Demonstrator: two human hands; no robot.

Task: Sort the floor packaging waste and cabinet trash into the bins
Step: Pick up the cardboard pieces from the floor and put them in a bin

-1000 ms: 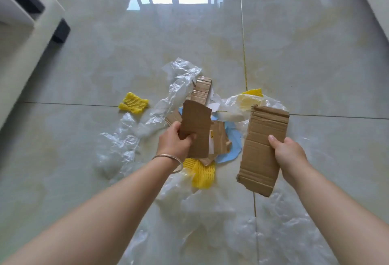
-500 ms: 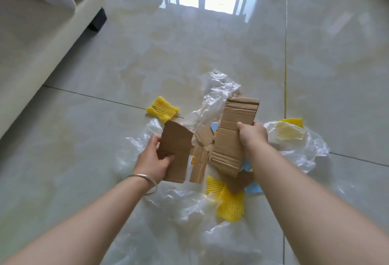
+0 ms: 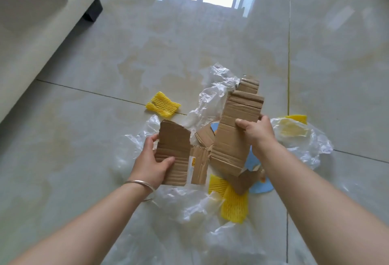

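My left hand (image 3: 150, 162) grips a torn brown cardboard piece (image 3: 174, 149) above a pile of packaging waste. A longer corrugated cardboard strip (image 3: 233, 138) is held upright in my right hand (image 3: 255, 131), close beside the first piece. More cardboard scraps (image 3: 200, 164) lie under them on the floor. Yellow foam nets (image 3: 233, 203) and a blue sheet (image 3: 260, 186) lie below my right hand. Another yellow foam net (image 3: 163, 106) lies alone to the left. Crumpled clear plastic film (image 3: 212, 96) spreads around the pile.
A clear plastic bag (image 3: 299, 138) with yellow foam inside lies at the right. A pale cabinet base (image 3: 42, 39) with a dark foot (image 3: 92, 10) runs along the left. Glossy tiled floor (image 3: 189, 43) stretches ahead toward a bright window reflection. No bins are in view.
My right hand has carried the long cardboard strip leftward, next to the piece in my left hand. The view has shifted, so the pile sits lower and further right.
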